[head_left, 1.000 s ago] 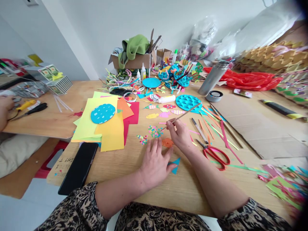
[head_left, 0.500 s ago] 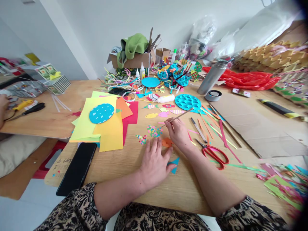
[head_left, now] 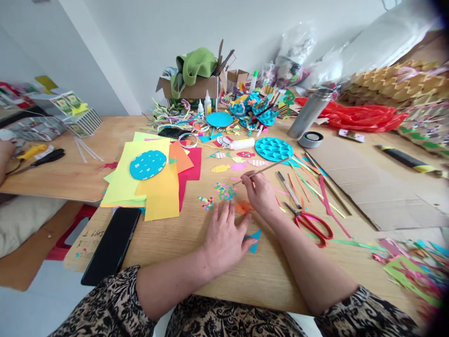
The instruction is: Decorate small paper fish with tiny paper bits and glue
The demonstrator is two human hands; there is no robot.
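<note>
My right hand [head_left: 258, 193] pinches a thin brown stick [head_left: 270, 166]; its lower tip is at a pile of tiny coloured paper dots [head_left: 225, 191]. My left hand [head_left: 228, 236] lies flat with fingers spread, its thumb on a blue paper triangle [head_left: 255, 241]. An orange paper piece [head_left: 242, 207], partly hidden, is between the two hands. Left of the dot pile is a small paper shape covered in dots [head_left: 206, 202]. Several paper fish [head_left: 239, 165] lie beyond the pile, some striped or spotted.
Red-handled scissors [head_left: 314, 226] and a pen [head_left: 289, 189] lie right of my right hand. A phone [head_left: 111, 245] and coloured paper sheets [head_left: 122, 171] are at left. Blue scalloped disc [head_left: 274, 149], glue bottle [head_left: 242, 143], steel flask [head_left: 310, 113] and cardboard [head_left: 379, 180] stand or lie farther off.
The upper end of the stick has swung slightly to the right, and my right hand has shifted a little. My left hand stays in place.
</note>
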